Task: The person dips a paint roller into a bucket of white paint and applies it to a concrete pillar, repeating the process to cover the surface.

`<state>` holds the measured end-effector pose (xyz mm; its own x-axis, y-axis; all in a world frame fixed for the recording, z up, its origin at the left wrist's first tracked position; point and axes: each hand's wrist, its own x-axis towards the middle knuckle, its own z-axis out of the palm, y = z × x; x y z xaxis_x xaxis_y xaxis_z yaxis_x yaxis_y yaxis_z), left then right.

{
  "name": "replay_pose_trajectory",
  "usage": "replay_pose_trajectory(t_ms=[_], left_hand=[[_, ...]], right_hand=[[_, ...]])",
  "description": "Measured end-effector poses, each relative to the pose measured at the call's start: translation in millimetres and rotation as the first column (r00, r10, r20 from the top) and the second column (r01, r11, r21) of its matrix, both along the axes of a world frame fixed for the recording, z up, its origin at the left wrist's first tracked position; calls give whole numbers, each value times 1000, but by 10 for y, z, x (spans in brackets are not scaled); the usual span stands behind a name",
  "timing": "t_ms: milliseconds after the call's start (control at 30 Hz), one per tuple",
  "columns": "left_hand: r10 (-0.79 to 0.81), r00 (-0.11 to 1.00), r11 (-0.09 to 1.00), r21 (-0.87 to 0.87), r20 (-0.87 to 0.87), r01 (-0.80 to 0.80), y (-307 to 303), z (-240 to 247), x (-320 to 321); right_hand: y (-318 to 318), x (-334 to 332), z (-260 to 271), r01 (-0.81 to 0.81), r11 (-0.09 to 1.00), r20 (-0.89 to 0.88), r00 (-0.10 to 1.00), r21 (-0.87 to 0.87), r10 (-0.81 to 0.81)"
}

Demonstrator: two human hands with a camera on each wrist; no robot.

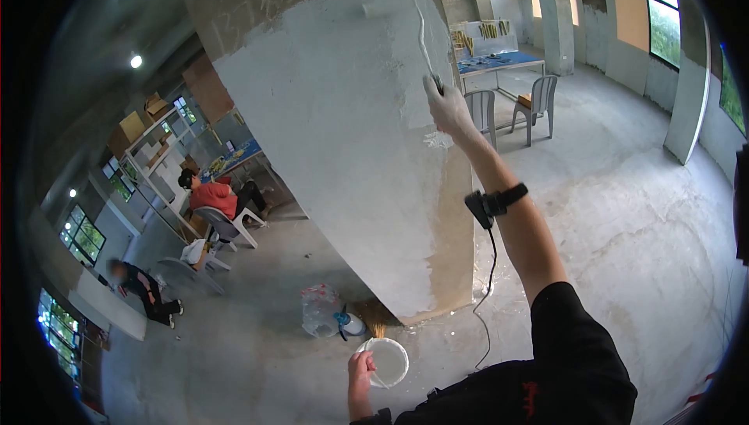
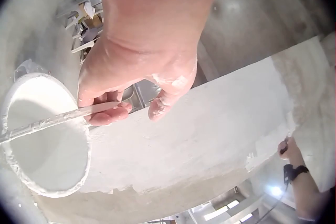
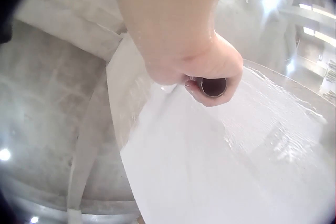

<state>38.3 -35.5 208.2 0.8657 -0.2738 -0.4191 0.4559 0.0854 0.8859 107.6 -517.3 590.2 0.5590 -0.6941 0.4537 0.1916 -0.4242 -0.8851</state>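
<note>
My right hand point(image 1: 451, 113), raised against the column, grips the dark handle of a paint roller point(image 1: 422, 27). Its long frame is coated white and runs up the painted face, where a pale roller-like bar blends into the paint. The handle's round dark end point(image 3: 214, 86) shows in the right wrist view, with fingers curled round it. Low down, my left hand point(image 1: 361, 367) is at the side of a white bucket point(image 1: 405, 363). Its curled fingers hold the bucket's paint-coated handle point(image 2: 52, 121), which crosses the opening. Pale paint lies inside the bucket.
The column point(image 1: 335, 136) has bare grey-brown patches at its top and lower edge. By its foot are a plastic bag point(image 1: 318, 312) and a blue-and-white container point(image 1: 353, 324). A seated person point(image 1: 214, 197) and another person point(image 1: 144, 288) are to the left; chairs point(image 1: 537, 105) stand right.
</note>
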Motion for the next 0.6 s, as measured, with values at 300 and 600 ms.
replay_pose_trajectory(t_ms=[300,600], left_hand=[[5,1000,999,42,-17,-4,-21,-18,-9],[26,998,984,178,-52,-17,-42,-56,9]], right_hand=[[438,-473,-1676,57,998,-183,982,36,-50],[710,-801,-3371,115,988,-475,878,105,-52]])
